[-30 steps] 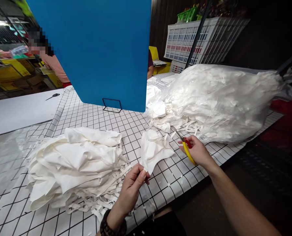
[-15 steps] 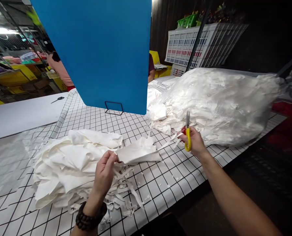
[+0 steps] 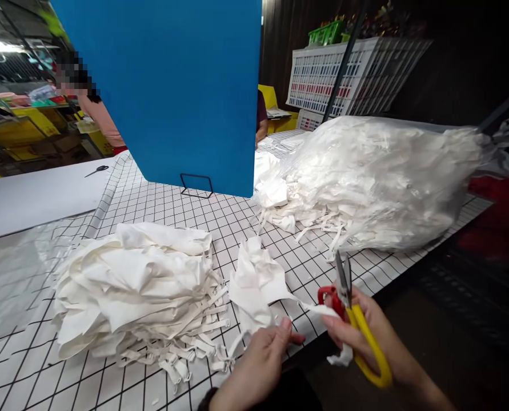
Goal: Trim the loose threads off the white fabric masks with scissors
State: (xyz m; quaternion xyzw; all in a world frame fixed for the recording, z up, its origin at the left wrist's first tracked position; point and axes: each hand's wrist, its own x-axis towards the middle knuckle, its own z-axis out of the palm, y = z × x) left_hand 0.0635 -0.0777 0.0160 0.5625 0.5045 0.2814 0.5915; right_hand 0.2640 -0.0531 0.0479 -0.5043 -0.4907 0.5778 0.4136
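Note:
My right hand (image 3: 374,331) grips scissors (image 3: 344,279) with one yellow and one red handle, blades pointing up and slightly apart. Between its thumb and fingers it also pinches a white strap (image 3: 316,308). The strap runs to a crumpled white cloth piece (image 3: 256,279) on the table. Just in front of that cloth, my left hand (image 3: 260,362) has its fingers stretched to the right and shows nothing in its grasp. To its left is a heap of white cloth pieces (image 3: 138,285), with strap ends spilling out at the near right.
A bulging clear bag of white pieces (image 3: 391,182) lies at right on the checked tablecloth (image 3: 151,202). A blue board (image 3: 185,97) stands ahead. Black scissors (image 3: 97,170) rest on a white sheet at left. Two people are partly visible behind the board.
My left hand has let go of the cloth piece and moved right and nearer to me. My right hand has drawn closer with the scissors and strap. The cloth now lies crumpled.

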